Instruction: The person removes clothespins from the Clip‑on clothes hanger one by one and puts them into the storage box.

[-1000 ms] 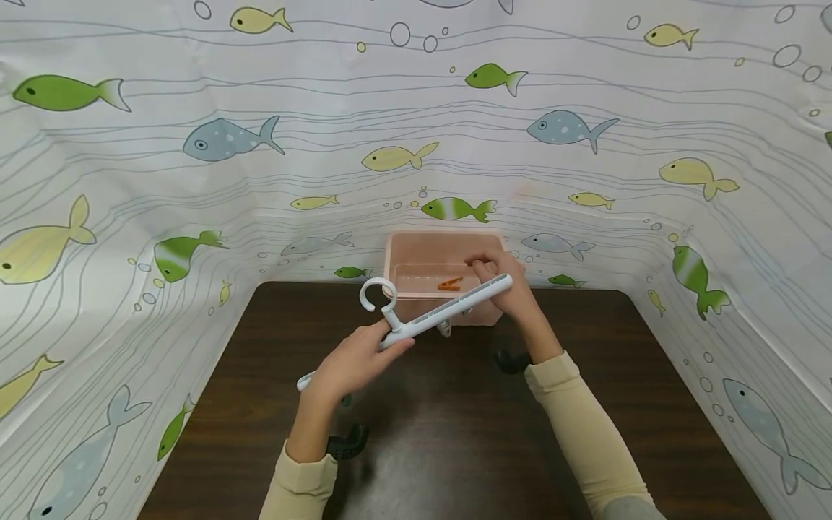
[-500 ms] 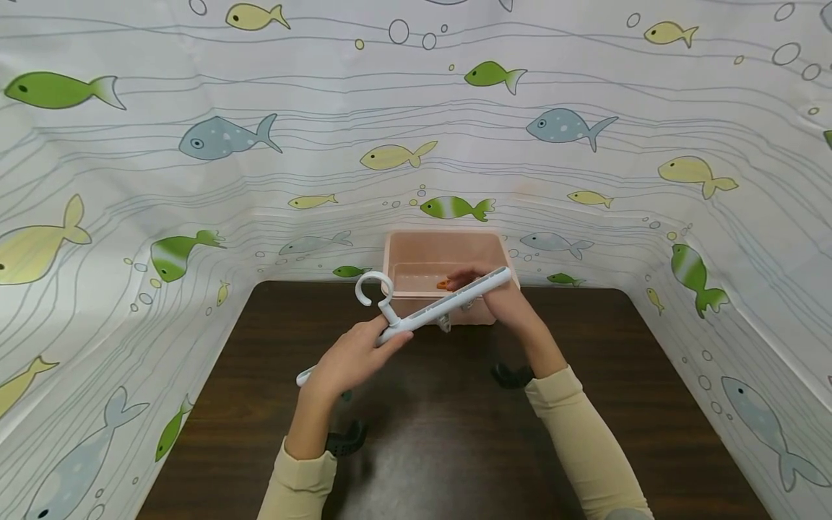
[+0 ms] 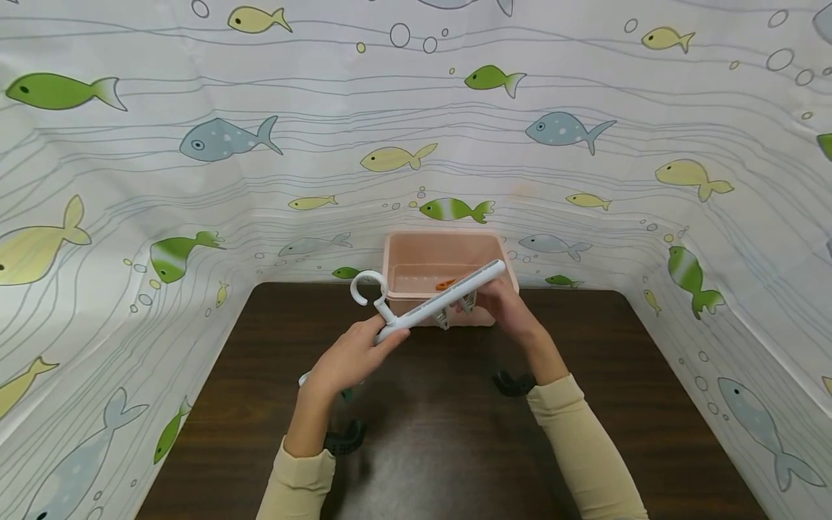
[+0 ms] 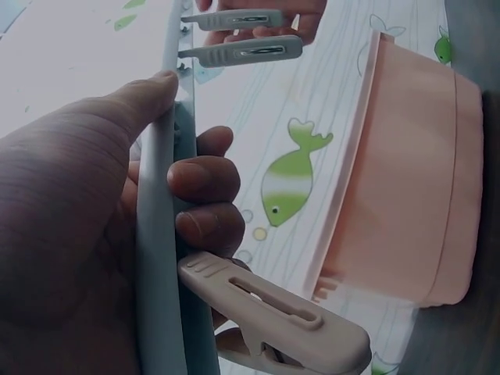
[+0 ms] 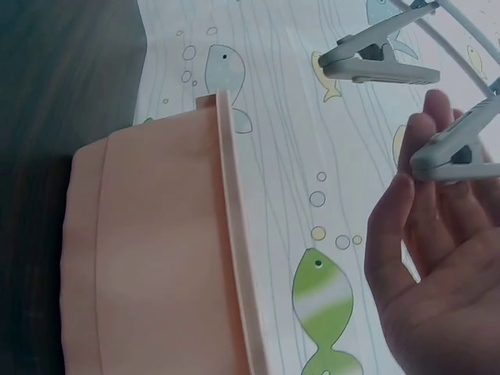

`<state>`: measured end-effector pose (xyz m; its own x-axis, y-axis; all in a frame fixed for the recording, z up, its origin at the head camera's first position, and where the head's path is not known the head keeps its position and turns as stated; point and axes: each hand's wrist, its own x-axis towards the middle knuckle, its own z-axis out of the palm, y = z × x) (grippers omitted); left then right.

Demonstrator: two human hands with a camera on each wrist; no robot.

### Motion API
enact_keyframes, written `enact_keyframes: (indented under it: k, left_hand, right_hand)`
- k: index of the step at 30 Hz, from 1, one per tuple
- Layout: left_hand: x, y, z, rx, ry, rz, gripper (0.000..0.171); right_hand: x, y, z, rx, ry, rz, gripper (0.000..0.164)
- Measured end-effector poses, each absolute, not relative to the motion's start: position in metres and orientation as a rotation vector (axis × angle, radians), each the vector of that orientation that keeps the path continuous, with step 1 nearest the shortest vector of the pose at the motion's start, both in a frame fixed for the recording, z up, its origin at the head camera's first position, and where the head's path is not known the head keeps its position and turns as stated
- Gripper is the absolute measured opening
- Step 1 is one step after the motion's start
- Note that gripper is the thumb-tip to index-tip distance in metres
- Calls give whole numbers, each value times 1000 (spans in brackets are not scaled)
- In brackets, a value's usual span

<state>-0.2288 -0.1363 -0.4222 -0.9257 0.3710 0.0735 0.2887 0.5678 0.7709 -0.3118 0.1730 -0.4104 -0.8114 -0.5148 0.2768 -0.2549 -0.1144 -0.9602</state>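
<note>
My left hand (image 3: pixel 351 354) grips a pale blue-white hanger (image 3: pixel 448 297) beside its round hook (image 3: pixel 369 287), thumb along the bar. The bar slants up to the right. Grey clips (image 4: pixel 250 51) hang from its far half, and a beige clip (image 4: pixel 281 312) hangs below the left fingers. Under the raised end is my right hand (image 3: pixel 510 307). In the right wrist view, its loosely bent fingers lie against or just behind a grey clip (image 5: pixel 453 148); a second grey clip (image 5: pixel 379 58) hangs apart from them. An orange clip (image 3: pixel 445 284) lies in the pink bin.
The pink bin (image 3: pixel 442 245) stands at the far edge of the dark wooden table (image 3: pixel 442 433), against a fish-print curtain (image 3: pixel 312 87) that also covers both sides. Dark curved pieces (image 3: pixel 513 383) show beside both wrists. Something small and dark green (image 3: pixel 347 394) shows under the left hand.
My right hand has gone from the bar's raised end to over the bin, then back and down beside the grey clips. The bar's right end has shifted slightly left and up.
</note>
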Motion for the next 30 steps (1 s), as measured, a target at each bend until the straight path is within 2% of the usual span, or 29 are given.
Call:
enact_keyframes:
  k: [5, 12, 22, 30]
  left_hand:
    - [-231, -138, -427, 582, 2661, 1330, 36]
    - [-232, -136, -431, 597, 2631, 1362, 36]
    - [-233, -136, -429, 586, 2649, 1350, 38]
    - [-233, -131, -433, 612, 2618, 1331, 38]
  right_hand:
    - [-310, 178, -418, -1034, 1918, -2002, 34]
    - [-301, 184, -423, -1069, 2049, -1850, 21]
    - [-291, 184, -422, -950, 2059, -1822, 36]
    - [-286, 183, -425, -979, 1901, -1889, 36]
